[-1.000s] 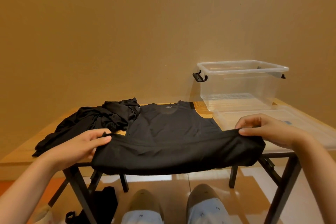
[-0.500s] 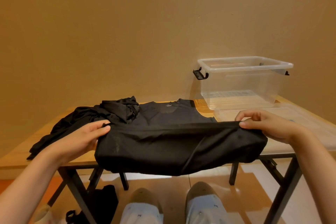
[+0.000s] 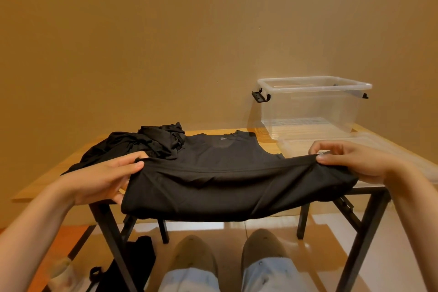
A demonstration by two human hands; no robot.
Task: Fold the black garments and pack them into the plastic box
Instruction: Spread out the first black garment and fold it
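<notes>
Table [image 3: 42, 185]: shirt [image 3: 225, 156], pile [image 3: 142, 142], box [image 3: 308, 106], lid [image 3: 294, 147]

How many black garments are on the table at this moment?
2 distinguishable: the shirt spread centrally, its near hem pinched by the left hand and right hand, and a crumpled heap on the table, back left. The heap may hide more.

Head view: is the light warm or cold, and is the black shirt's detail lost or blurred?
Head view: warm amber light; the black shirt is sharp at its hem but its folds sink into darkness; the plastic box rim catches highlights.
</notes>
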